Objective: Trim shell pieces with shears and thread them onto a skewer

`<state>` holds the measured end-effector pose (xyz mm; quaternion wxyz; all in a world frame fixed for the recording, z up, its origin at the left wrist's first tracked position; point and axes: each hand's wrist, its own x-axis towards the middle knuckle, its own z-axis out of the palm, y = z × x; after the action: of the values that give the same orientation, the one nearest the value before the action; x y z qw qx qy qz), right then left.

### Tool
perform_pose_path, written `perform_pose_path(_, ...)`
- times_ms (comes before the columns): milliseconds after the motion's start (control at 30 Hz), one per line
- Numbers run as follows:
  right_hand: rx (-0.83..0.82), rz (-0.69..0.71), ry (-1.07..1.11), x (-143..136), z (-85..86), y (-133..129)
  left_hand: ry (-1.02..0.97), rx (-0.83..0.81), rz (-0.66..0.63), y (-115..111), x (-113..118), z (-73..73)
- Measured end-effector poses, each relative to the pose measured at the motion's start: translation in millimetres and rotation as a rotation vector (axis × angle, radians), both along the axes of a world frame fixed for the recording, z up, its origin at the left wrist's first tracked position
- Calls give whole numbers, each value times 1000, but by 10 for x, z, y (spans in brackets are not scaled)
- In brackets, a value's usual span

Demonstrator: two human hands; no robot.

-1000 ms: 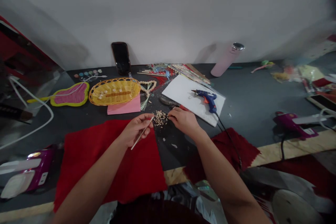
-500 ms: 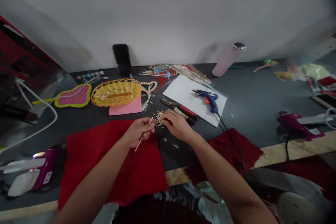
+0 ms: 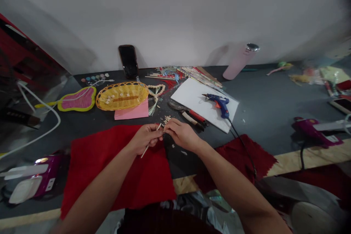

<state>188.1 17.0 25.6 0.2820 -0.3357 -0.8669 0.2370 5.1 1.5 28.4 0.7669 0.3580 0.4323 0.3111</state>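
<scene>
Above the red cloth's (image 3: 117, 172) upper right corner, two hands meet beside a thin stick (image 3: 144, 151)

Over at the table (image 3: 260, 117), the person's left hand (image 3: 149, 137) has its grip closed round the thin stick, which slants with its upper end poking out past the fingers and its lower end over the red cloth. The right hand (image 3: 179, 133) comes close against it, fingertips pinched together — whether that grip has anything small between the fingers, I cannot tell from where I stand.

Just beyond the fingertips lies a little heap of pale pieces (image 3: 167, 118), partly hidden by the right hand. Hand tools (image 3: 194, 117) lie to its right, near a white board (image 3: 186, 91) with a blue glue gun (image 3: 221, 104) on top. Farther left, a yellow wicker basket (image 3: 137, 95) holding a few pale bits overlaps a pink pad (image 3: 131, 113) — and a dark phone (image 3: 128, 61) leans against the wall (image 3: 175, 18) behind.
</scene>
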Motion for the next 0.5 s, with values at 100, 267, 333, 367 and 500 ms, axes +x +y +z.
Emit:
perform_pose_path(100,-15,0,-15,-14,-9,-8,35,10,15,-5,14,-3)
perform_pose_path(267,-67,-2,22,-34,-23,2,42,11,41,-12,26,-6)
perform_pose_path(333,-83,-4,38,-33,-20,12,25,1,44,-12,17,-14)
perform_pose_path(367,-88,-4,43,-31,-18,17,15,-1,42,-12,12,-20)
perform_pose_path(500,-103,11,66,-17,-18,27,-5,20,37,-12,2,-41)
